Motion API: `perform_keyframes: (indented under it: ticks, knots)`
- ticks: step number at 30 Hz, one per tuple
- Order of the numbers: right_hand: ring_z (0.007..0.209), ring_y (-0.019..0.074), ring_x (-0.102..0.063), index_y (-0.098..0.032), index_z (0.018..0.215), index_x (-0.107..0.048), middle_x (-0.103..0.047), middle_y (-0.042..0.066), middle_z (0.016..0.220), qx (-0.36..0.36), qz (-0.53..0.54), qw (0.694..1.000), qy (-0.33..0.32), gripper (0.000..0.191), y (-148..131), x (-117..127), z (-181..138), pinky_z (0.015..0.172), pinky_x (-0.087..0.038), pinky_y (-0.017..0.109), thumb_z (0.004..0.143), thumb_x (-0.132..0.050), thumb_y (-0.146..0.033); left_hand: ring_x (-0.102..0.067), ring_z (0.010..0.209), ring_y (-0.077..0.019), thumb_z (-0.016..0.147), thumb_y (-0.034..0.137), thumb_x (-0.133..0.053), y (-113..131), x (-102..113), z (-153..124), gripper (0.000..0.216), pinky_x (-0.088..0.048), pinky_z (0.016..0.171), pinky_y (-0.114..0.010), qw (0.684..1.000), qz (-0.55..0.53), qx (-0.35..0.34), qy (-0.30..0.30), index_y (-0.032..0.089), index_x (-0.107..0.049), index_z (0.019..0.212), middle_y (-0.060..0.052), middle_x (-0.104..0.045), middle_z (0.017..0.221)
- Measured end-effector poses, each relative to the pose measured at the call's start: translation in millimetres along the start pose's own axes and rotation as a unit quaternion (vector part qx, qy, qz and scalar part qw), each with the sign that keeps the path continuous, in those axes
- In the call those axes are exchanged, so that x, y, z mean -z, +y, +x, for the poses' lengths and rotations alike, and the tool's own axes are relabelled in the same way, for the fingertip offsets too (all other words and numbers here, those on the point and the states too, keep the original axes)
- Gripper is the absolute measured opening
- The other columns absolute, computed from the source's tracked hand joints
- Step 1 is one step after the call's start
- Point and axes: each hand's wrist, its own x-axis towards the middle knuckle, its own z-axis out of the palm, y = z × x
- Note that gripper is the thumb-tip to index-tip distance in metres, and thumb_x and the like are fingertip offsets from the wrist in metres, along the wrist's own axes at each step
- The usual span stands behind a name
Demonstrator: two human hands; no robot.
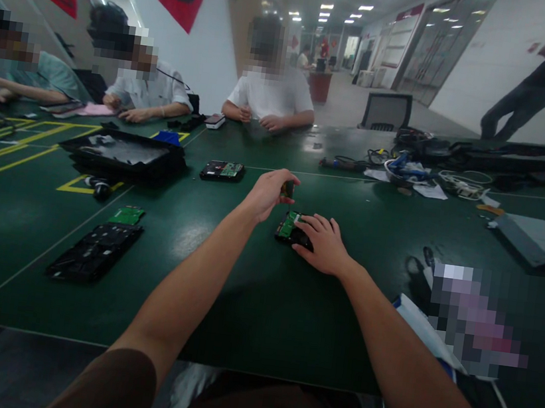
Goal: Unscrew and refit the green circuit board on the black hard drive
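Observation:
My left hand is raised just above the table, its fingers closed around a small greenish-brown piece, mostly hidden by the fingers. To its right and nearer to me, a hard drive lies on the green table with its green circuit board facing up. My right hand rests over the drive's right part, thumb at the near edge and fingers over the top, holding it against the table. Part of the drive is covered by that hand.
Black drive cases and a loose green circuit board lie left. Farther back are another hard drive and a black tray. Cables and a grey metal box stand right. Several people sit across the table.

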Motion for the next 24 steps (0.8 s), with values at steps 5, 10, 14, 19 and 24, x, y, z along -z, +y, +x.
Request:
perform_keyframes:
  ticks: [5, 10, 14, 19, 24]
  knots:
    - [0.152, 0.0393, -0.028, -0.031, 0.151, -0.049, -0.042, 0.007, 0.162, -0.002, 0.001, 1.0, 0.004, 0.06, -0.5, -0.8, -0.3, 0.122, -0.017, 0.068, 0.097, -0.053, -0.056, -0.064, 0.076, -0.0172, 0.079, 0.034, -0.066, 1.3, -0.9, -1.0, 0.019, -0.057, 0.065, -0.029, 1.0, -0.002, 0.021, -0.012, 0.016, -0.067, 0.085, -0.007, -0.065, 0.082]
    - [0.152, 0.039, -0.028, -0.031, 0.151, -0.048, -0.042, 0.007, 0.161, -0.003, -0.002, 1.0, 0.006, 0.06, -0.2, -2.4, 0.0, 0.122, -0.017, 0.068, 0.096, -0.053, -0.056, -0.067, 0.077, -0.0185, 0.079, 0.033, -0.066, 1.0, -3.4, -1.1, 0.018, -0.06, 0.07, -0.034, 0.998, -0.046, 0.044, -0.014, 0.016, -0.061, 0.085, -0.008, -0.069, 0.082]
    - [0.152, 0.0391, -0.028, -0.031, 0.15, -0.049, -0.042, 0.006, 0.162, -0.002, 0.0, 1.0, 0.006, 0.059, 0.2, -1.5, 0.2, 0.122, -0.017, 0.068, 0.097, -0.053, -0.056, -0.064, 0.078, -0.0174, 0.079, 0.034, -0.064, 0.8, -1.4, -0.6, 0.019, -0.056, 0.061, -0.027, 1.0, 0.006, 0.012, -0.005, 0.015, -0.066, 0.081, -0.008, -0.066, 0.084]
    - [0.152, 0.0398, -0.028, -0.031, 0.151, -0.048, -0.041, 0.006, 0.162, -0.004, 0.004, 1.0, -0.004, 0.06, -0.2, 0.6, 0.3, 0.122, -0.016, 0.069, 0.097, -0.052, -0.057, -0.063, 0.078, -0.0174, 0.079, 0.035, -0.067, 1.9, -1.8, -1.5, 0.019, -0.057, 0.064, -0.028, 1.0, 0.019, 0.013, 0.008, 0.016, -0.066, 0.085, -0.007, -0.064, 0.083]
    - [0.152, 0.0394, -0.027, -0.03, 0.151, -0.048, -0.041, 0.007, 0.162, -0.005, 0.004, 1.0, -0.007, 0.061, -1.8, 2.3, -0.5, 0.122, -0.017, 0.068, 0.097, -0.052, -0.057, -0.066, 0.076, -0.0183, 0.081, 0.033, -0.065, 0.6, -3.2, -1.8, 0.017, -0.06, 0.071, -0.035, 0.999, -0.023, 0.026, 0.024, 0.018, -0.058, 0.086, -0.007, -0.067, 0.081]
